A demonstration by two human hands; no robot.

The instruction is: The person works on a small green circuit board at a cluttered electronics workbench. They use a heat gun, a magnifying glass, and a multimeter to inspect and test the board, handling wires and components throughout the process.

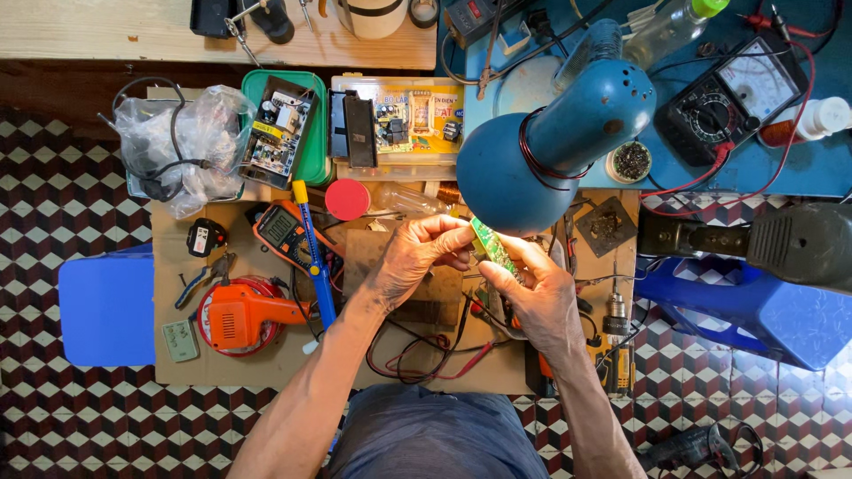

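A person sits over a low surface [177, 372] covered with brown cardboard, on a checkered floor [53, 222]. Both bare hands are up over the middle of it. The left hand [410, 257] has its fingers closed on one end of a small green circuit board [491, 247]. The right hand [539, 297] pinches the other end of the same board with thumb and fingers. The board is tilted and sits just under the blue lamp [541, 146], which hangs close above the hands.

Under the hands lie red and black wires [426, 355]. To the left lie an orange tool [244, 315] and an orange meter [284, 232], with a blue-handled tool [311, 253] beside them. A red round lid [347, 200] sits just past the left hand.

Farther back there is a green tray [315, 133] with a circuit board in it, and a clear plastic bag [182, 146] with black cords. On the far right, on a blue surface [825, 168], a black meter with a dial [732, 98] has red leads.
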